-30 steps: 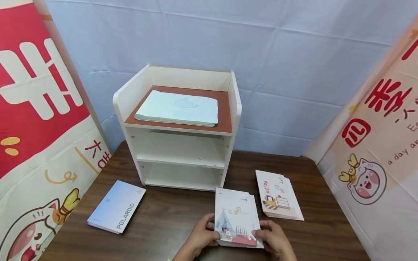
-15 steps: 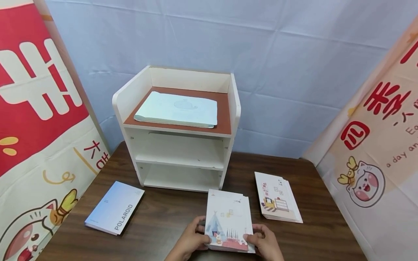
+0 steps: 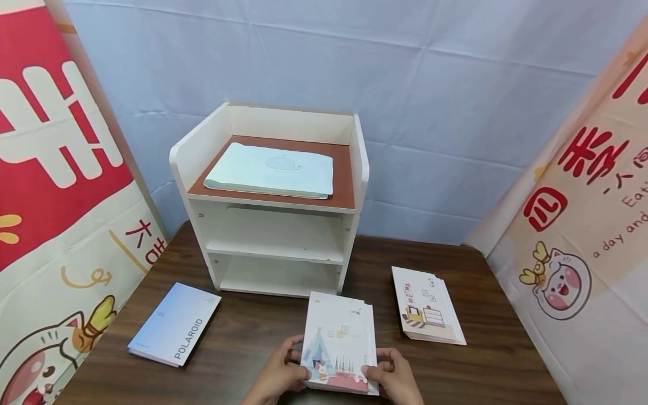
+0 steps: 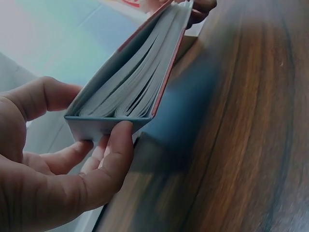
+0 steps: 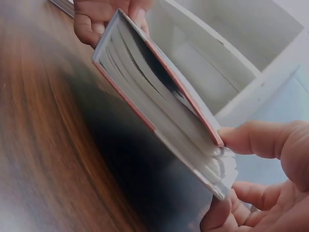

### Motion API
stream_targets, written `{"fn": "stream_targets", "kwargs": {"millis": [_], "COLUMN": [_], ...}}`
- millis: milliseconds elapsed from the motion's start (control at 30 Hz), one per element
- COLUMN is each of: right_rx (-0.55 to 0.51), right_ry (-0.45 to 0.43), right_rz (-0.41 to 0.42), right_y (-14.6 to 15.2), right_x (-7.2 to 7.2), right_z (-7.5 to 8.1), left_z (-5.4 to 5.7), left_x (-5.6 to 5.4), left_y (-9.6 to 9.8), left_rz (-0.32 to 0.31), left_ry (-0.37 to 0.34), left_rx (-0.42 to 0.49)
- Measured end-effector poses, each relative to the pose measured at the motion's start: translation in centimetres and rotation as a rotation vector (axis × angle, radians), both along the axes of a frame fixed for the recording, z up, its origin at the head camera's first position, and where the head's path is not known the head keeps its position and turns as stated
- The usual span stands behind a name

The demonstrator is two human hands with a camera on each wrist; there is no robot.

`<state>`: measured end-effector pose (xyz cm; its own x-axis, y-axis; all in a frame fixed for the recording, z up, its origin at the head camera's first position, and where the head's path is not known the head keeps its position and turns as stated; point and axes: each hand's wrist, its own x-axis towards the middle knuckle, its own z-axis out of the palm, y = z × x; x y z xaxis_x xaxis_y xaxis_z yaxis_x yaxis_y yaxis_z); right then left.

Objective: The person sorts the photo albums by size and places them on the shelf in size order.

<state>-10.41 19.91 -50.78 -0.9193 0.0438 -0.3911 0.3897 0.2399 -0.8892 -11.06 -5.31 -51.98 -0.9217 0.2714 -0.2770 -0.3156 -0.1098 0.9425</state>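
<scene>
A photo album [image 3: 340, 340] with a tent drawing on its white cover is held between both hands, raised off the table in the wrist views. My left hand [image 3: 282, 368] grips its spine side, thumb on the cover edge and fingers against the spine [image 4: 104, 126]. On the opposite side my right hand [image 3: 395, 376] pinches the page-edge corner, thumb on top and fingers beneath. Thick pages [image 5: 159, 111] show between the covers. To the right lies a second white album [image 3: 428, 306] with a yellow and red room drawing. A blue-and-white album marked POLAROID [image 3: 174, 324] lies at the left.
Behind the hands stands a white shelf unit [image 3: 273, 254] with two open compartments. Its brown top [image 3: 342, 163] carries a pale book [image 3: 270, 170] with a whale drawing. Everything rests on a dark wooden table [image 3: 243, 326], with printed cloths at both sides.
Both hands have shifted left across the head view, carrying the tent-drawing album with them. The surroundings drift slightly left as the head camera turns. The grip looks the same.
</scene>
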Motion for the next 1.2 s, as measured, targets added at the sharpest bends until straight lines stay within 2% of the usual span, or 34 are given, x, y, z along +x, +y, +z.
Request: {"fn": "stream_targets", "kwargs": {"millis": [233,433,767,967,1200], "right_rx": [-0.053,-0.119,-0.305,-0.339,-0.324], "right_ry": [0.022,0.056,0.051,0.090,0.171], "right_rz": [0.057,0.096,0.089,0.066,0.005], "right_y": [-0.5,-0.7,-2.3,-3.5,-5.1], "right_x": [-0.1,-0.4,-0.2,-0.4,-0.4], "right_z": [0.0,0.5,1.2,1.5,1.7], "left_z": [0.5,0.3,0.1,0.4,0.3], "left_x": [0.3,0.3,0.3,0.3,0.2], "left_y": [-0.8,-1.7,-3.8,-4.5,-5.2], "left_rz": [-0.002,0.005,-0.086,-0.048,0.019], "left_ry": [0.001,-0.011,0.036,0.053,0.038], "left_rx": [-0.004,0.044,0.239,0.270,0.309]}}
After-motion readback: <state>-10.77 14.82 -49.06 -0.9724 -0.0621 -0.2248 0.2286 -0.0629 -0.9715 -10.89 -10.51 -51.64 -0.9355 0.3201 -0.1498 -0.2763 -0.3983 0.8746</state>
